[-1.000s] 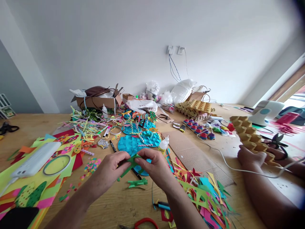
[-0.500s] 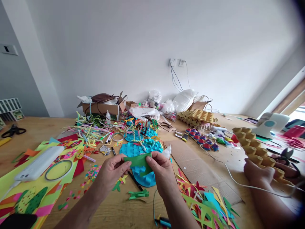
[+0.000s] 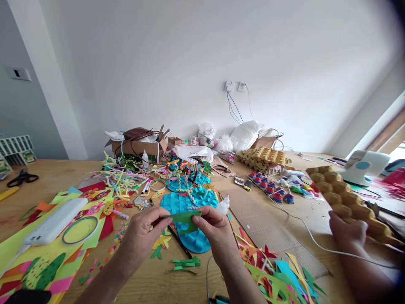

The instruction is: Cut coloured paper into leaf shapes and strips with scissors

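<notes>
A piece of green paper (image 3: 185, 217) is stretched between my two hands, above the table's middle. My left hand (image 3: 150, 223) pinches its left end between thumb and fingers. The right end is gripped the same way by my right hand (image 3: 212, 223). Behind the paper lie blue paper shapes (image 3: 194, 240) with raised strips. Cut green strips (image 3: 186, 262) rest on the table just below my hands, and a black marker (image 3: 180, 242) lies beyond my left hand. A white glue bottle (image 3: 223, 205) stands close behind my right hand.
At right, another person's hand (image 3: 348, 230) holds an egg carton (image 3: 340, 194). A white cable (image 3: 303, 230) crosses the cardboard (image 3: 262, 223). Paper scraps (image 3: 278, 274) lie at front right. A power strip (image 3: 55, 221) sits on coloured paper at left, with scissors (image 3: 22, 178) farther off.
The green paper looks narrower, folded or tilted, between my hands. The other person's egg carton has shifted and now covers most of the scissors there. The view has moved slightly.
</notes>
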`<state>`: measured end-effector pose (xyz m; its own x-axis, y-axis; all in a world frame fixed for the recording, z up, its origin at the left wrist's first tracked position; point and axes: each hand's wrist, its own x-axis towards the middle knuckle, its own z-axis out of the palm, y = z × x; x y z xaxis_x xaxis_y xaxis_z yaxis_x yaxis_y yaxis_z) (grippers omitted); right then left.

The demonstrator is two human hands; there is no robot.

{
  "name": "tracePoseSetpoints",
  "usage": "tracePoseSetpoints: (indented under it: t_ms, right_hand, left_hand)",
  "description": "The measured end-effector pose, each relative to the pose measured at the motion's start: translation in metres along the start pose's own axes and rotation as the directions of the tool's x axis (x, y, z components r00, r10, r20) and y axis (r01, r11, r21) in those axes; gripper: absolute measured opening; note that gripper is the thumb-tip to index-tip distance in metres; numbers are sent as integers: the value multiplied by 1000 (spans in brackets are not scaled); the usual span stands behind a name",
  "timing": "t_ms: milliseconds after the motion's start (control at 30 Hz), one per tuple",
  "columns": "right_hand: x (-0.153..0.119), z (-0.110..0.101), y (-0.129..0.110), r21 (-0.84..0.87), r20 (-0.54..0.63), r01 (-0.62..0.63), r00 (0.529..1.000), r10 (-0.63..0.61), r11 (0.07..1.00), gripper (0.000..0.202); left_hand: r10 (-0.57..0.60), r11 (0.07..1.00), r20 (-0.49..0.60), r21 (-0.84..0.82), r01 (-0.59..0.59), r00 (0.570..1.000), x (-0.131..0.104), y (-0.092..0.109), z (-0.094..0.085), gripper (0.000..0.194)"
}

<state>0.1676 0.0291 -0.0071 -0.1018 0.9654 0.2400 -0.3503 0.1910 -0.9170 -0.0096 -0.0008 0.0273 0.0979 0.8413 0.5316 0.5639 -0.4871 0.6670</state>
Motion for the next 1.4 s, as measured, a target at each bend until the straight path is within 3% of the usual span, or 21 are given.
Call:
tracePoseSetpoints:
  t_ms: [167, 267, 433, 567, 700, 767, 933, 1067, 1400]
  right_hand:
    - [-2, -3, -3, -178, 17, 110, 994, -109, 978, 11]
    - [-4, 1, -9, -235, -5, 120, 992, -125, 965, 9]
    - [-5, 8, -14, -155, -35, 20, 999, -26, 988, 9]
    - [-4, 11, -17, -46, -42, -43, 998, 42, 998, 13]
    - [-6, 13, -19, -14, -42, -55, 998, 54, 998, 13]
    - [-6, 13, -19, -34, -38, -67, 997, 66, 997, 14]
    - [-6, 12, -16, -126, -45, -70, 997, 64, 990, 17]
    - [-5, 11, -17, -166, 14, -60, 998, 63, 984, 16]
    - [-7, 9, -18, -213, 84, -52, 994, 71, 976, 18]
  left_hand:
    - [135, 991, 19, -4, -135, 991, 3, -2, -7, 13]
    - [153, 988, 4, -34, -153, 988, 5, -3, -10, 13]
    - [79, 990, 81, -125, -69, 994, 8, -5, -13, 15]
    - [-54, 980, 107, -185, 73, 993, 7, -5, -11, 16]
    - [-228, 905, 213, -313, 288, 950, 4, -6, -5, 15]
    - [-264, 876, 244, -344, 338, 933, 2, -7, -2, 16]
    - [-275, 886, 220, -319, 336, 936, -1, -10, 1, 20]
    - [-279, 891, 217, -306, 336, 936, -1, -13, 0, 19]
    - [-285, 916, 189, -237, 325, 940, 4, -6, -3, 19]
